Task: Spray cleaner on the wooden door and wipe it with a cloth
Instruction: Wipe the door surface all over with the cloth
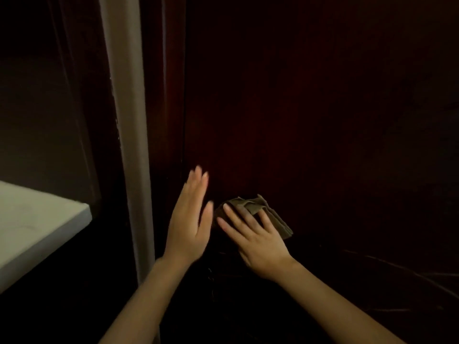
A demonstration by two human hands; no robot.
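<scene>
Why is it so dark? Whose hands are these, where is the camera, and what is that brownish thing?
There is no machine here, just a person cleaning. The camera sits on the person's head and looks forward and down, so you see their two arms as if they were your own.

The big dark red-brown surface is a wooden door. The right hand presses a folded brownish cloth flat against it with spread, straight fingers, to wipe it. The left hand is open and holds nothing. It looks blurry, and I cannot tell whether it touches the door.

To the left are a pale upright strip and the corner of a white ledge. No spray bottle is in view.
</scene>
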